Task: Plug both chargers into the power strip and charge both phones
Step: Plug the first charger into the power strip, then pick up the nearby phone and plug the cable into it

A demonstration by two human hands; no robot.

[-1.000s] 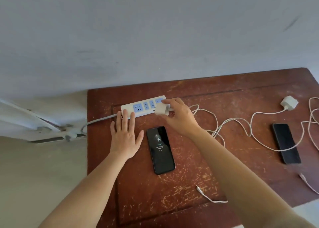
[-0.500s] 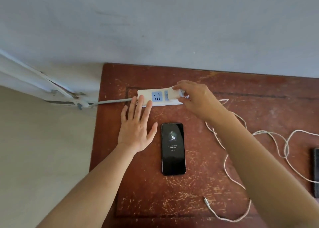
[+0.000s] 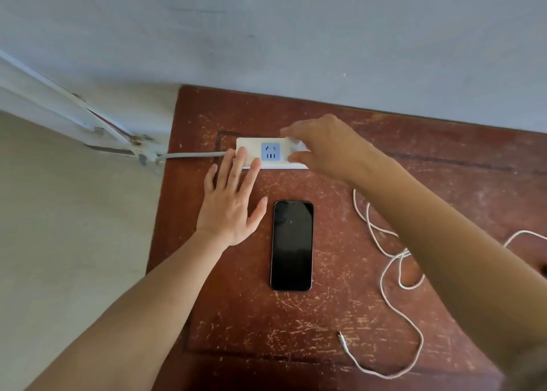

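Scratched reddish-brown wooden table [image 3: 340, 310] set against a pale grey wall [image 3: 296, 35]; beige floor on the left. White power strip [image 3: 251, 148] lies near the table's far left corner, long side parallel to the wall, its grey cord [image 3: 192, 154] running off the left edge toward white conduit at the wall base. One blue socket [image 3: 270, 151] is exposed near the strip's middle. Left hand [image 3: 231, 210] lies flat, palm down, fingers spread and straight, holding nothing; its fingertips rest on the near left end of the strip, just beside the blue socket. Right hand [image 3: 328, 151] reaches from the right and covers the strip's right portion. Its thumb and fingers are pinched around a white charger [image 3: 296, 145], only a sliver of which shows between thumb below and fingers above; the charger sits directly over the strip, immediately right of the blue socket. Cannot tell whether its prongs are seated. Black phone [image 3: 292, 245] lies face up, screen dark, upright lengthwise, near the left hand's thumb and well short of the strip, untouched by either hand. White cable [image 3: 384, 275] loops loosely across the table to the right of the phone, passing under the right forearm; its free connector end [image 3: 342, 338] lies on the wood near the front edge, apart from the phone.
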